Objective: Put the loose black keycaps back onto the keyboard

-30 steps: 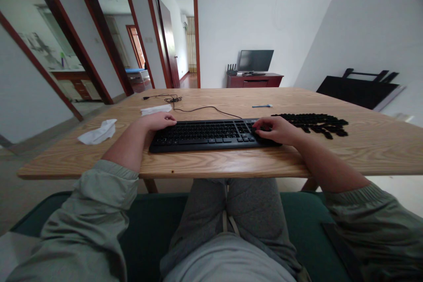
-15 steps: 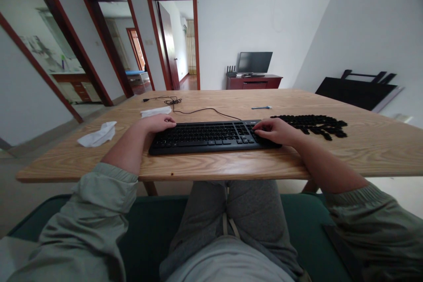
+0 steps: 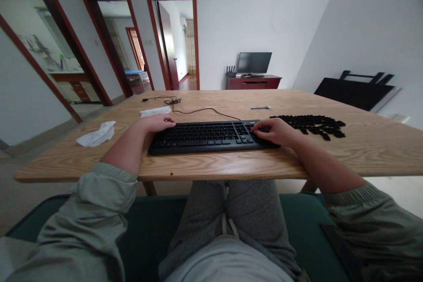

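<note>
A black computer keyboard (image 3: 205,137) lies flat near the table's front edge, with many key positions looking bare of caps. My left hand (image 3: 158,122) is closed around its far left corner, thumb along the top edge. Over the number pad at the right end, my right hand (image 3: 272,131) has thumb and forefinger drawn together in a pinch. Whatever is between those fingertips, if anything, is too small to make out. Just beyond my right hand lies a spread of loose black keycaps (image 3: 317,123) on the wood.
On the wooden table (image 3: 214,167) a black cable (image 3: 211,109) runs from the keyboard to a coiled bundle at back left. A crumpled white tissue (image 3: 97,135) and a folded tissue (image 3: 155,111) lie at left. A small blue brush-like tool (image 3: 261,108) rests at back right.
The view has shifted very slightly. Both hands stay in nearly the same places on the keyboard, with only slight movement of the right fingers.
</note>
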Demonstrator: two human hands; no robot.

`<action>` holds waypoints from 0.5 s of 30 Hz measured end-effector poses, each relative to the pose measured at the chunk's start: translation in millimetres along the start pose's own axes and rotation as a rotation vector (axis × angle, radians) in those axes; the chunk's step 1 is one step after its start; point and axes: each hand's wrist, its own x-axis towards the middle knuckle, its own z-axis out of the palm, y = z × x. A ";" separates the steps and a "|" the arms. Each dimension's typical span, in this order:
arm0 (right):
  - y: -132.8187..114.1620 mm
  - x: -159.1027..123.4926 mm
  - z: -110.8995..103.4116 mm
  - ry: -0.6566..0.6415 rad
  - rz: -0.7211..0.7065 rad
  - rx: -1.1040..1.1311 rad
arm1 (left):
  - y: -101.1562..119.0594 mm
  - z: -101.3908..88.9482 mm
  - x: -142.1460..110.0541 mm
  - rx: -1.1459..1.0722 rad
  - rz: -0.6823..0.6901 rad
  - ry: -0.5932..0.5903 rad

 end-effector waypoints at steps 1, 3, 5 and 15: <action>-0.5 -0.1 0.5 0.004 -0.002 -0.001 | 0.0 0.1 0.1 -0.001 -0.001 0.000; -1.4 -0.3 1.2 0.014 -0.020 -0.002 | -0.3 0.4 0.7 -0.003 -0.008 0.001; -2.5 -0.6 1.0 0.016 -0.040 -0.006 | -1.2 0.8 1.3 -0.003 -0.014 0.003; -5.3 -1.9 -4.3 -0.009 -0.148 0.001 | -2.2 1.0 1.7 0.014 0.010 -0.001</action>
